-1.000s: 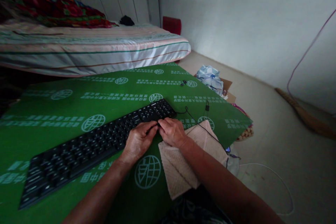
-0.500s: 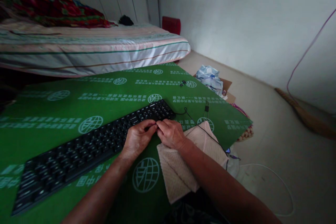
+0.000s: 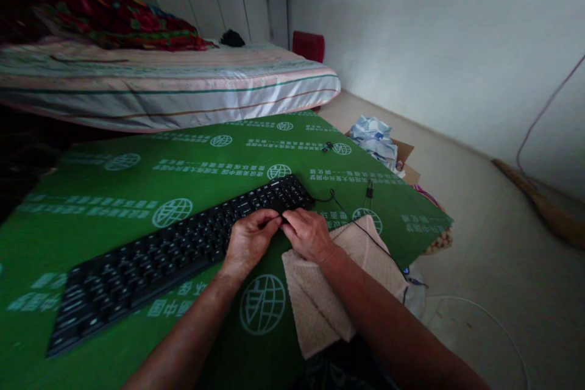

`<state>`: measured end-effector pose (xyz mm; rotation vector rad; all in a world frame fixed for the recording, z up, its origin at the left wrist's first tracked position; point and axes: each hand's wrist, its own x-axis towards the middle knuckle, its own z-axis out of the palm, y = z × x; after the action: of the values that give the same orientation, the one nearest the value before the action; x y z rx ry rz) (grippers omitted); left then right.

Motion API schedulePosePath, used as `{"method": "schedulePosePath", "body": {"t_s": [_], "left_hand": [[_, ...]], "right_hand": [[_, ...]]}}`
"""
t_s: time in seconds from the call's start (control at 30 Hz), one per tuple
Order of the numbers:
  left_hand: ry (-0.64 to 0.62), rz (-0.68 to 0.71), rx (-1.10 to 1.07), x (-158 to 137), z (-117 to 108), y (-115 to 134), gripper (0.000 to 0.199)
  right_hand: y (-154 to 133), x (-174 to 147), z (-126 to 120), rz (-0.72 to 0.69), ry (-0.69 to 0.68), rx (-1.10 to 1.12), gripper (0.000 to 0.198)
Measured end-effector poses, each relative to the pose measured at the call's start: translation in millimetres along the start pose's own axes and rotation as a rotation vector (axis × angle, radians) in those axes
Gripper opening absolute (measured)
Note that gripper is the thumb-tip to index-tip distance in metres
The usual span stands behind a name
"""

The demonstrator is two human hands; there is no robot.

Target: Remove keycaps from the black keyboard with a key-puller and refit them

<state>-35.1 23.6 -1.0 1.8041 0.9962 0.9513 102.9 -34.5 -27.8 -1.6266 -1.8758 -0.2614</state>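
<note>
Currently, the black keyboard [image 3: 183,250] lies diagonally on the green printed tabletop [image 3: 219,164], its numeric-keypad end directly beyond the fingertips and its opposite end toward the lower left. The left hand [image 3: 249,239] is positioned at the near long edge, thumb and forefinger drawn toward each other. The right hand [image 3: 309,234] faces it with fingers curled, the two sets of fingertips almost meeting. Whether a small part is pinched between them, and how wide the gap is, cannot be told.

The keyboard is full-length, with dark keys and white legends. A thin black cable [image 3: 332,193] leaves its right end, loops once and crosses the beige cloth [image 3: 317,304] beneath the right forearm. A small black-bodied wire tool [image 3: 369,193] lies beyond the cloth.
</note>
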Motion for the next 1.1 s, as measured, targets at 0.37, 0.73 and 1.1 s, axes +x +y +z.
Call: {"method": "schedulePosePath", "body": {"t_s": [0.37,0.73,1.1], "left_hand": [[0.093,0.004,-0.029,-10.3,4.6,-8.8,0.021],[0.140,0.155,0.164,-22.6,-7.8,-7.9,0.015],[0.179,0.432,0.388,-27.4,-13.5,-16.2,0.014]], "right_hand": [[0.5,-7.3,0.7,-0.024,0.048,0.184,0.019],[17.9,-8.1,6.1,0.301,0.292,0.434,0.019],[24.6,-8.7,-2.9,0.457,0.320,0.577,0.017]]}}
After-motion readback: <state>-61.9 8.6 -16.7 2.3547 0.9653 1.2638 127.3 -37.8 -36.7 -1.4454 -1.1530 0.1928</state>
